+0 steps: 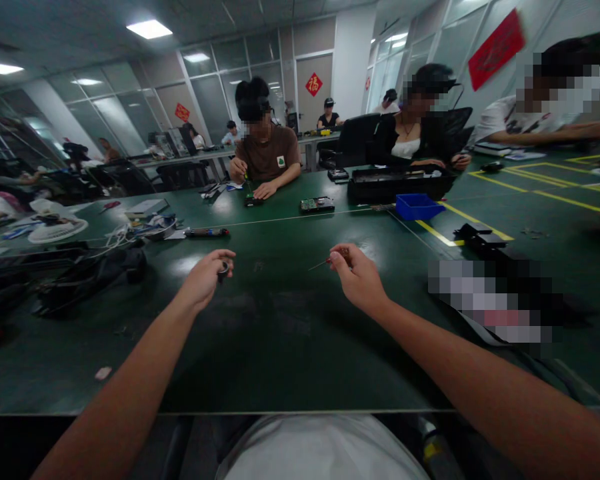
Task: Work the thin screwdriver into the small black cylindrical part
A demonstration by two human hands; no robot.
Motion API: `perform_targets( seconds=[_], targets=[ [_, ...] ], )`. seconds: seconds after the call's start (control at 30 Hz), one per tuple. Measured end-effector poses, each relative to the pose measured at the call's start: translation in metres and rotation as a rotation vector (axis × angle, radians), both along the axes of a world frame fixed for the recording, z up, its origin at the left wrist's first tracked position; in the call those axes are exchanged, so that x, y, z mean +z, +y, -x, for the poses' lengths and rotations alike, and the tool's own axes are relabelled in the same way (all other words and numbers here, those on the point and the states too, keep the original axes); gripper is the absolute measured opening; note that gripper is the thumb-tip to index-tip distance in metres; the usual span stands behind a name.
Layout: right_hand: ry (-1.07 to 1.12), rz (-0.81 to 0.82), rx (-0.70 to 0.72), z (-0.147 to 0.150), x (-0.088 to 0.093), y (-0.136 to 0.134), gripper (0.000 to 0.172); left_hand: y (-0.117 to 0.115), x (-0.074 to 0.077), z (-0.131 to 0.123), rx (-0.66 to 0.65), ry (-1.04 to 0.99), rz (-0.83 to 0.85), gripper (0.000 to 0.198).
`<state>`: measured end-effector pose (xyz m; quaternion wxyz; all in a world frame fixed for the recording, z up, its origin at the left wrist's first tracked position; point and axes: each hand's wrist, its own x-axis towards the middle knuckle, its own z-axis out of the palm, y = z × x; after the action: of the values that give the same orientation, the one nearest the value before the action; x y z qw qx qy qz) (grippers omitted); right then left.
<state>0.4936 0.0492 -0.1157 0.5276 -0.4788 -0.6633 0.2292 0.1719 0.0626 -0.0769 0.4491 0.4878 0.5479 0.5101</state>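
My left hand (203, 279) is raised over the green tabletop (260, 360), its fingers curled around a small round dark metallic piece (223, 269). What exactly that piece is, I cannot make out. To the right, my right hand (360, 277) pinches a slim tool with a thin metal shaft (319, 265) and a reddish-brown handle, mostly covered by the fingers. The shaft points left, towards my left hand. A clear gap separates the two hands.
Behind my left hand lies a dark pen-like tool (207, 233). A circuit board (317, 204), a blue bin (419, 207) and a long black case (400, 185) are farther back. Black cables and bags (90, 273) lie left. Across the table a person (275, 150) works on a small board.
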Motion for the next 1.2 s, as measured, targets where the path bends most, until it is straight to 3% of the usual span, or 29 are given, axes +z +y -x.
perform_targets(
  seconds=[0.13,0.27,0.4,0.5,0.6,0.7,0.93,1.2],
  targets=[
    [0.009,-0.029,-0.016,-0.001,-0.001,0.000,0.024,0.005,-0.012,-0.061,-0.193,0.077,-0.033,0.032],
    [0.025,-0.044,-0.047,0.000,0.002,-0.001,0.022,0.003,-0.019,-0.106,-0.281,0.079,-0.067,0.026],
    [0.022,-0.072,-0.073,0.001,0.010,-0.006,0.019,-0.003,-0.033,-0.131,-0.305,0.338,-0.136,0.046],
    [0.024,-0.094,-0.081,0.001,0.012,-0.009,0.020,-0.006,-0.043,-0.133,-0.302,0.490,-0.209,0.047],
    [0.038,-0.088,-0.024,0.001,0.010,-0.011,0.020,-0.003,-0.051,-0.123,-0.320,0.533,-0.260,0.031],
    [0.045,-0.065,0.049,0.000,0.007,-0.011,0.022,0.002,-0.055,-0.111,-0.324,0.538,-0.316,0.032],
    [-0.011,-0.050,0.083,0.001,0.005,-0.010,0.023,0.003,-0.054,-0.105,-0.284,0.537,-0.305,0.045],
    [-0.028,-0.076,0.043,0.003,0.005,-0.009,0.016,0.000,-0.053,-0.108,-0.261,0.532,-0.333,0.037]
  ],
)
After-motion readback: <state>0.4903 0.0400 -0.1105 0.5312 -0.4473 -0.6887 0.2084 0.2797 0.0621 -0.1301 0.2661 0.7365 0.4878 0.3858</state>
